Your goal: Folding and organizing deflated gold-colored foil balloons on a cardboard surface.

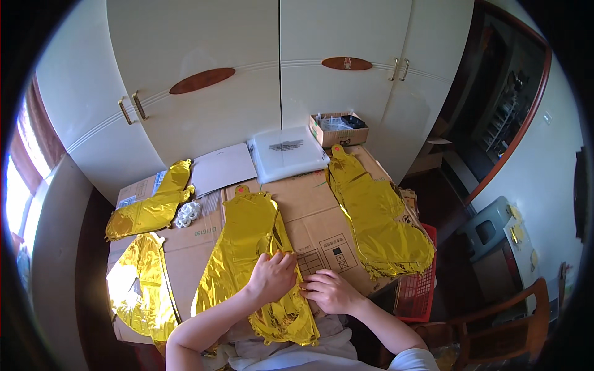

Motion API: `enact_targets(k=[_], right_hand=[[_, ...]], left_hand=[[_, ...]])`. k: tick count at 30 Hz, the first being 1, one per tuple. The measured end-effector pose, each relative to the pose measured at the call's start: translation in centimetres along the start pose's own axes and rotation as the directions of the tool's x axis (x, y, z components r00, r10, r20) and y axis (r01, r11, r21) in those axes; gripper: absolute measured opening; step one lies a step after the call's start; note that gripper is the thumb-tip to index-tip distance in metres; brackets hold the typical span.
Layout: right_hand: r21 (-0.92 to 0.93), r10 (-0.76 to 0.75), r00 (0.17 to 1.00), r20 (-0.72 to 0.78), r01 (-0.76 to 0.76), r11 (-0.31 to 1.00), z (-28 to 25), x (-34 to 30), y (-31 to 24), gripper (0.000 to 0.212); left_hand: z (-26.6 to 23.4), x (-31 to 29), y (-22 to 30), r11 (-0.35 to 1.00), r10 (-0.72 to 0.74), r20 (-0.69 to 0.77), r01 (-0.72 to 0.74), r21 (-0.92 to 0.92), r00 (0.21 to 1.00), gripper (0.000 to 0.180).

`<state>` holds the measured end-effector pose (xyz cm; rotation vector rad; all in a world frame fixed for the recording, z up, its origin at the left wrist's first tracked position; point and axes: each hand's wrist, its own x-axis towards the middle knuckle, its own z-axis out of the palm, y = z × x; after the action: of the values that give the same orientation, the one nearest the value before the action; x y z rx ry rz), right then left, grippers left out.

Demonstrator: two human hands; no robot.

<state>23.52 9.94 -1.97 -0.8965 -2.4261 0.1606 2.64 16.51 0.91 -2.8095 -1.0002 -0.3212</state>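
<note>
A flat gold foil balloon lies in front of me, its lower end at the table's near edge. My left hand rests on its middle, the fingers bent and pinching the foil near its right edge. Just to the right, my right hand has its fingers curled at the same edge of the balloon, thumb side hidden. Further right lies a stack of gold foil balloons. On the left are another gold foil balloon and a gold piece that shines in the sunlight.
Flattened cardboard covers the table. At the back are a pale sheet, a stack of clear plastic bags and a small carton. White rings lie left. A red basket and wooden chair stand right.
</note>
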Motion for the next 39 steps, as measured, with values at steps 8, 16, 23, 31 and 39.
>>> enact_targets(k=[8, 16, 23, 31, 39], right_hand=[[0.001, -0.005, 1.000, -0.010, 0.005, 1.000, -0.4, 0.2, -0.2, 0.018], [-0.025, -0.006, 1.000, -0.002, 0.006, 1.000, -0.2, 0.1, -0.1, 0.018], [-0.043, -0.001, 1.000, 0.011, 0.001, 0.999, -0.4, 0.2, -0.1, 0.019], [-0.024, 0.004, 1.000, -0.006, -0.004, 1.000, -0.4, 0.1, -0.2, 0.018], [-0.026, 0.010, 1.000, 0.000, -0.010, 1.000, -0.5, 0.2, -0.3, 0.018]], left_hand=[[0.8, 1.6, -1.3, 0.995, -0.077, -0.026, 0.078, 0.054, 0.997, 0.044], [0.6, 3.7, -2.4, 0.988, -0.148, 0.134, 0.140, 0.072, 0.980, 0.052], [2.6, 5.4, -3.6, 0.961, -0.272, 0.221, 0.254, 0.107, 0.937, 0.051], [3.1, 7.1, -4.6, 0.941, -0.338, 0.300, 0.328, 0.084, 0.892, 0.060], [1.4, 8.8, -5.9, 0.890, -0.409, 0.440, 0.457, -0.004, 0.799, 0.061]])
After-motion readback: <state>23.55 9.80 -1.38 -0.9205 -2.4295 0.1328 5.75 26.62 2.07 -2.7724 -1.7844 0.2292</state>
